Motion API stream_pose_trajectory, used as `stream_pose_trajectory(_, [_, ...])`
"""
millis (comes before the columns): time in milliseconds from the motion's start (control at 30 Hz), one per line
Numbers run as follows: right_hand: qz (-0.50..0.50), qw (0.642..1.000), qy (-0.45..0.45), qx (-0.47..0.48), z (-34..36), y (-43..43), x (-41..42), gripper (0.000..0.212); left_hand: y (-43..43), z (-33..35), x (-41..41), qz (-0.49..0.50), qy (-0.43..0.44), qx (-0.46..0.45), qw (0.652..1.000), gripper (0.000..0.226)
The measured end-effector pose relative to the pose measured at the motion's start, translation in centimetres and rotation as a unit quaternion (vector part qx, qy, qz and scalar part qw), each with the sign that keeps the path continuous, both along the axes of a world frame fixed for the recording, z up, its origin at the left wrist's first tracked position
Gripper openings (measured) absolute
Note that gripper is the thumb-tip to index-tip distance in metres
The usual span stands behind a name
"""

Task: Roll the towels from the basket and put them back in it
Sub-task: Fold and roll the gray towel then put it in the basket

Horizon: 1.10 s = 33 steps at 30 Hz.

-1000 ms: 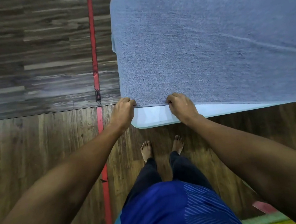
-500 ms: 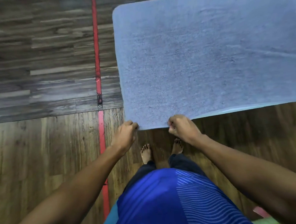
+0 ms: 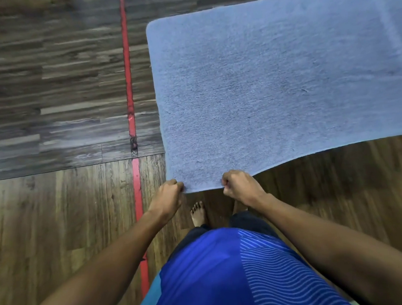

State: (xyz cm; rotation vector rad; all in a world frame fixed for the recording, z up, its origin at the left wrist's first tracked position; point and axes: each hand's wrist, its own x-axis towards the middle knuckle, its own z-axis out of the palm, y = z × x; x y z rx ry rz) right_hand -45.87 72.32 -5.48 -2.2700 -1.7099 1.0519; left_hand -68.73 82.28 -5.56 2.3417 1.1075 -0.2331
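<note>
A large grey-blue towel (image 3: pixel 274 87) lies spread flat, filling the upper right of the head view and running off the right edge. Its near left corner hangs toward me past the surface under it. My left hand (image 3: pixel 168 196) pinches that corner at its left end. My right hand (image 3: pixel 239 185) grips the same near edge a short way to the right, fingers curled round the cloth. The surface beneath the towel is hidden. No basket is in view.
Wood-pattern floor (image 3: pixel 57 222) lies below, darker grey planks further out. A red tape line (image 3: pixel 128 86) runs along the floor left of the towel. My bare foot (image 3: pixel 198 213) stands just under the held edge.
Both hands have pulled the towel's near edge toward me. The white table edge seen a second ago is now covered, and the towel's far left corner has come into view.
</note>
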Motion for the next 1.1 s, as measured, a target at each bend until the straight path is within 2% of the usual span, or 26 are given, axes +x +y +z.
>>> stream_pose_trajectory(100, [-0.014, 1.000, 0.016, 0.017, -0.1, -0.2, 0.7, 0.014, 0.0, 0.3, 0.8, 0.004, -0.023, 0.014, 1.000, 0.023])
stream_pose_trajectory(233, [-0.105, 0.992, 0.018, 0.065, 0.7, -1.1, 3.7, 0.015, 0.5, 1.1, 4.2, -0.024, -0.063, 0.043, 0.997, 0.018])
stream_pose_trajectory(467, [-0.194, 0.976, -0.037, 0.091, 1.9, -4.4, 16.6, 0.016, -0.9, 2.0, 17.8, -0.068, -0.118, 0.057, 0.989, 0.009])
stream_pose_trajectory(600, [-0.173, 0.979, -0.085, 0.072, 2.0, -6.0, 24.8, 0.018, -2.3, 1.8, 25.9, -0.057, -0.112, 0.047, 0.991, 0.010])
stream_pose_trajectory(767, [-0.093, 0.988, -0.107, 0.062, 1.5, -7.5, 31.9, 0.025, -4.5, 0.9, 32.2, -0.060, -0.069, 0.035, 0.995, 0.019])
stream_pose_trajectory(933, [-0.017, 0.995, -0.062, 0.072, 0.9, -8.0, 34.5, 0.020, -6.7, -0.1, 33.5, -0.047, -0.030, 0.063, 0.996, 0.018])
stream_pose_trajectory(1100, [-0.020, 0.996, -0.052, 0.072, 0.4, -8.6, 34.8, 0.015, -8.0, 0.1, 33.7, -0.037, -0.036, 0.072, 0.996, 0.007])
